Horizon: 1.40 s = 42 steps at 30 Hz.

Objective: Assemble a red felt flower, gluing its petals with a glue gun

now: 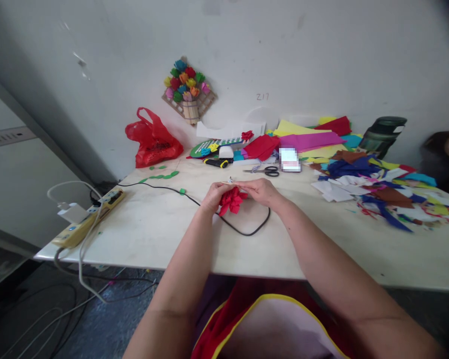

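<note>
Over the middle of the table, a red paper flower (232, 200) hangs with its petals toward me, between my two hands. My left hand (212, 195) is closed on its left side, thumb on top. From the right, my right hand (260, 190) pinches at the flower's base with thumb and fingers together. A small pale tip sticks up just beyond the fingers, too small to make out. Beneath the hands, a black cord (247, 233) loops on the table. Just beyond lie black-handled scissors (271, 171) and a yellow-and-black utility knife (216, 163).
Coloured paper scraps (381, 184) are heaped at the right near a dark green bottle (383, 134). Paper sheets (310, 142) and a phone (290, 159) lie at the back. A red plastic bag (155, 139) and a power strip (78, 232) with cables occupy the left.
</note>
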Motion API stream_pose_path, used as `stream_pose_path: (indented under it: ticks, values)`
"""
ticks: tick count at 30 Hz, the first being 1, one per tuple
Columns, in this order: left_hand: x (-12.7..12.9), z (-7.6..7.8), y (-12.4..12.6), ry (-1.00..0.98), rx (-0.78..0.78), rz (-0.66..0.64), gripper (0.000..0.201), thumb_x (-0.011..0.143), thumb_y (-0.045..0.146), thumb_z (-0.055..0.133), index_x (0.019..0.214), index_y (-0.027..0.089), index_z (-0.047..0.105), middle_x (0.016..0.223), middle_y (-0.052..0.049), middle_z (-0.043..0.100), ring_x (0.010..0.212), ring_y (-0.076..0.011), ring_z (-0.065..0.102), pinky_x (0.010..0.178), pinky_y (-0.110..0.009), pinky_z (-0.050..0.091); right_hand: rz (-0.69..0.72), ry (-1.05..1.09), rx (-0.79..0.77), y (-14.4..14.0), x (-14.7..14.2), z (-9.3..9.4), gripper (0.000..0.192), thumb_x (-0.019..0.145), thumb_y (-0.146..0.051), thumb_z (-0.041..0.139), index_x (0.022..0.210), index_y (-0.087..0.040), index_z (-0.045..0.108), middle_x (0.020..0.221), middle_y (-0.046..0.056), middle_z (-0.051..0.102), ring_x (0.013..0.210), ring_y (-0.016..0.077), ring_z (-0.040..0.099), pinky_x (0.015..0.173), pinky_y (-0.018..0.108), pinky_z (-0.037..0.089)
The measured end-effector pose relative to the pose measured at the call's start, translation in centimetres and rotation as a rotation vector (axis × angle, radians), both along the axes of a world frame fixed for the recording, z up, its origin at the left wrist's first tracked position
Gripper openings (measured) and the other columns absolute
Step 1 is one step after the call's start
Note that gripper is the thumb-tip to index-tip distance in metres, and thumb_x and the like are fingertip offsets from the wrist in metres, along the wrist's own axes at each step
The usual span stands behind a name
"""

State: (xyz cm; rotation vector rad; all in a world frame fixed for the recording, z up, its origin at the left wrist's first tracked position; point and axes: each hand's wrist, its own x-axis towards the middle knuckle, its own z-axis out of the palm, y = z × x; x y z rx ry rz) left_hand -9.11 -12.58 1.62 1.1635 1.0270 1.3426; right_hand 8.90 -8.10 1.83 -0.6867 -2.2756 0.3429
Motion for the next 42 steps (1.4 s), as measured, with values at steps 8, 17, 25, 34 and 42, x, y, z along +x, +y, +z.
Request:
stream_pose_path:
  ticks: [8, 17, 25, 34, 42]
  values:
    - [0.2, 0.2, -0.2, -0.039, -0.002, -0.016, 0.025, 0.056, 0.034, 0.075, 0.063, 0.011, 0.066, 0.057, -0.004, 0.063, 0.051, -0.012, 0.056, 0.053, -0.024, 0.04, -0.011, -0.017, 0.021, 0.1, -0.1, -0.1, 0.033, 0.088, -0.021, 0.052, 0.115, -0.033, 0.067, 0.112, -0.001, 0.069, 0.102, 0.0212, 0.067, 0.086, 0.032, 0.054]
    - [0.3, 0.6, -0.5, -0.018, 0.031, -0.011, 0.024, 0.056, 0.033, 0.074, 0.058, 0.012, 0.063, 0.052, -0.001, 0.057, 0.046, -0.0087, 0.049, 0.047, -0.022, 0.034, -0.011, 0.019, -0.095, 0.0, -0.2, -0.1, 0.031, 0.087, -0.024, 0.052, 0.113, -0.031, 0.068, 0.112, -0.001, 0.069, 0.105, 0.0205, 0.066, 0.089, 0.031, 0.053]
    - [0.4, 0.4, -0.4, 0.023, 0.047, 0.001, 0.028, 0.057, 0.037, 0.074, 0.057, 0.012, 0.063, 0.053, -0.001, 0.057, 0.05, -0.0093, 0.049, 0.049, -0.022, 0.034, -0.057, 0.104, -0.223, -0.3, -0.8, 0.0, 0.027, 0.086, -0.034, 0.054, 0.101, -0.024, 0.074, 0.104, 0.002, 0.073, 0.096, 0.0204, 0.068, 0.083, 0.03, 0.053]
    - [0.3, 0.5, -0.5, 0.081, 0.082, -0.013, 0.027, 0.06, 0.037, 0.074, 0.058, 0.013, 0.062, 0.056, -0.001, 0.058, 0.053, -0.0095, 0.049, 0.05, -0.022, 0.033, -0.025, 0.153, -0.124, 0.0, -1.3, 0.1, 0.034, 0.086, -0.041, 0.053, 0.072, -0.018, 0.073, 0.067, 0.002, 0.069, 0.063, 0.0148, 0.06, 0.058, 0.024, 0.044]
    - [0.3, 0.5, -0.5, 0.084, 0.078, -0.024, 0.027, 0.06, 0.036, 0.073, 0.059, 0.013, 0.06, 0.053, 0.001, 0.054, 0.047, -0.0072, 0.044, 0.046, -0.022, 0.028, -0.002, 0.172, -0.095, 0.0, -1.2, 0.2, 0.029, 0.086, -0.035, 0.053, 0.078, -0.017, 0.074, 0.069, 0.004, 0.067, 0.064, 0.0132, 0.059, 0.06, 0.023, 0.043]
